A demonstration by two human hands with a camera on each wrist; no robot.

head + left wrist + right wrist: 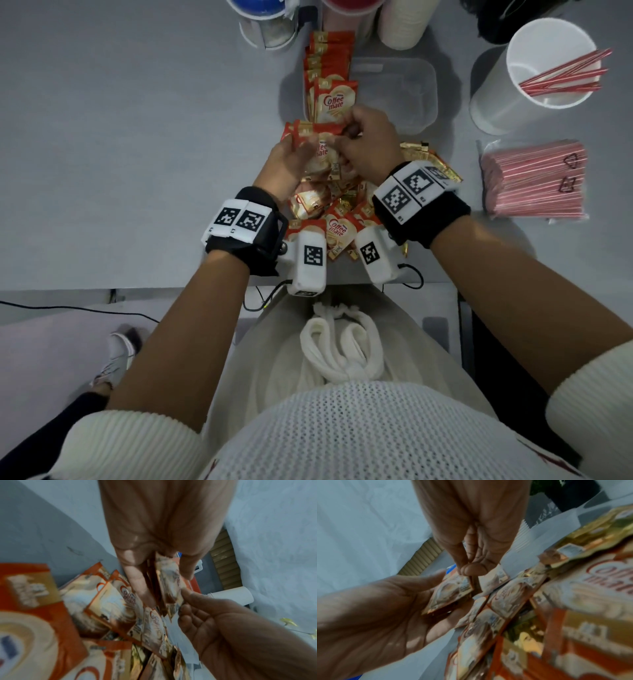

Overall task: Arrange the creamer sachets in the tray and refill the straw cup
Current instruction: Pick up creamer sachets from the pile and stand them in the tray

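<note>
Sachets (317, 150) reading "Coffee mate" held in both hands.

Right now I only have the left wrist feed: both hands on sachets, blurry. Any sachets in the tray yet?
Observer: Yes. The head view shows a row of sachets standing along the left side of the tray; its right side is bare.
Operator: Straw cup?
Observer: The straw cup stands right of the tray, with only a few straws inside.
Operator: Spare straws?
Observer: A pack of straws lies on the table on the near side of the cup; neither hand touches it.
</note>
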